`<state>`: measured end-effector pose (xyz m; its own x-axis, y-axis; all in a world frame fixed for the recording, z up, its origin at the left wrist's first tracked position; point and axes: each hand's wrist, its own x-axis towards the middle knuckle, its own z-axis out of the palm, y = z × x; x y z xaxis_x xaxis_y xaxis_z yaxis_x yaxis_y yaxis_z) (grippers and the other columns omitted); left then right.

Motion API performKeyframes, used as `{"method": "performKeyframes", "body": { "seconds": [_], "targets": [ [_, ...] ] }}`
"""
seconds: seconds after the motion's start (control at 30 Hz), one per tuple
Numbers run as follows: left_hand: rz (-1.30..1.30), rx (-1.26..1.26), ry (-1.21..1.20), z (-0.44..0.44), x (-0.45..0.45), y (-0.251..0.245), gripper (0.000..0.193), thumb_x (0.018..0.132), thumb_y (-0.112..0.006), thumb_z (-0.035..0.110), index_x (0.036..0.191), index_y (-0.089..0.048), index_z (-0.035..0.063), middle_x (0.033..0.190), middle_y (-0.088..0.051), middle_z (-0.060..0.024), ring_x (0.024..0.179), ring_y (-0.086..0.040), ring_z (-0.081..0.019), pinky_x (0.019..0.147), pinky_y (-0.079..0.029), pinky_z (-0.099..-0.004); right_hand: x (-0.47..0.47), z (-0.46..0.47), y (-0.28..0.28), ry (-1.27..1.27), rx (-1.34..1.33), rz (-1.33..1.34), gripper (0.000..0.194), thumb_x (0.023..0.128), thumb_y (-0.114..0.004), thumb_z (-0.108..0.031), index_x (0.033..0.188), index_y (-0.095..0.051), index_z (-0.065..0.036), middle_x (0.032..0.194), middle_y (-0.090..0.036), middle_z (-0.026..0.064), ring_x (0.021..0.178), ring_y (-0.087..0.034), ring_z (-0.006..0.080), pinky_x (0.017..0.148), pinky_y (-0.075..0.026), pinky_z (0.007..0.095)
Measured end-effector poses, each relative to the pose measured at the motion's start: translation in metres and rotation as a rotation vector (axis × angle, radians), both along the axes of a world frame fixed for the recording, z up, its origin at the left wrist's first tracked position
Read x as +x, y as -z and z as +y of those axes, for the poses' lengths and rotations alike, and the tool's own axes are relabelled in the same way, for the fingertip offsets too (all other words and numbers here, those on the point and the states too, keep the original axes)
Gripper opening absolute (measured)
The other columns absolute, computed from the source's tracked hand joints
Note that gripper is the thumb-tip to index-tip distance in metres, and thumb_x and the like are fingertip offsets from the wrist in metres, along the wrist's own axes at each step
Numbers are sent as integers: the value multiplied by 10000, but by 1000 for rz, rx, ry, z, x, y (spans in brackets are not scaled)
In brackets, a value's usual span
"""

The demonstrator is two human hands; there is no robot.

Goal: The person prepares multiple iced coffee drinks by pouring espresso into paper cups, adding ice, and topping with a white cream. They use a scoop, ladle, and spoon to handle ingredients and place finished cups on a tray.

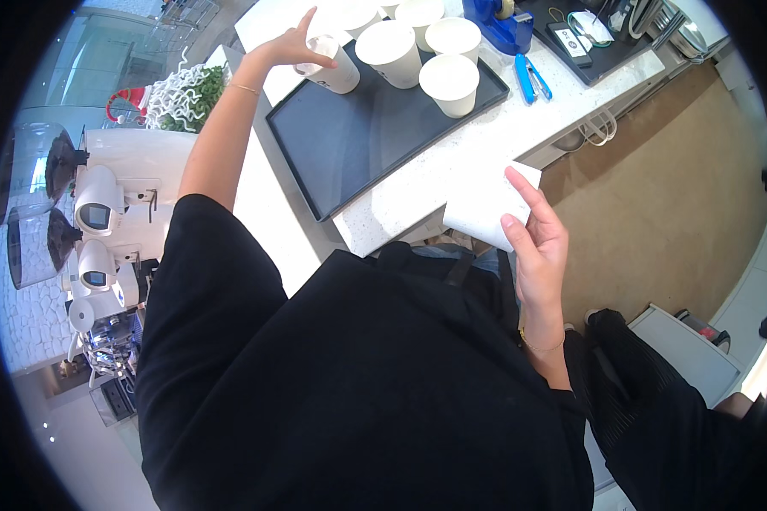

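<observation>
My left hand [294, 48] reaches over the far left end of a black tray [332, 137], thumb and index finger spread wide. Its thumb overlaps the rim of a white paper cup [339, 75]; whether it touches the cup is unclear. More white paper cups, among them a larger one [396, 61] and one at the near edge [450, 89], stand at the tray's right and far side. In my right hand [540, 246], between thumb and fingers, is a white slip of paper [486, 204], held beside the counter's front edge.
On the white speckled counter [415, 166] lie a blue stapler [530, 80] and a blue tape dispenser [502, 25]. A second dark tray [591, 70] holds small items. Coffee grinders [96, 204] stand at left, near a decorated plant [195, 99]. Another person's dark-clothed legs [639, 383] are at right.
</observation>
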<state>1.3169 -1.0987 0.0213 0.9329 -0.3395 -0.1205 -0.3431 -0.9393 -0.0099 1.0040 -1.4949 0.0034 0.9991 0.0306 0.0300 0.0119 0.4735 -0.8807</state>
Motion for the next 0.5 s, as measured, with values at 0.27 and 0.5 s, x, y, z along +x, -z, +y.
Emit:
{"method": "performKeyframes", "body": {
  "seconds": [0.27,0.5],
  "targets": [
    [100,-162,-139,-19,-6,-8,1243,546,-805,384,1464,4,167,1216,-469,-359,1171,-470,-448,908,-482,-430,-2,1,2,15,-14,49,453,830,-536,55,1279,-487,32,1239,-509,107,1167,-452,171,1002,-326,290],
    [126,-332,-190,-19,-3,-22,1263,531,-828,335,1465,0,146,1291,-407,-336,1202,-433,-443,971,-424,-448,-7,1,2,9,-13,114,450,835,-530,60,1282,-485,28,1213,-514,88,1138,-471,157,986,-340,286]
  ]
}}
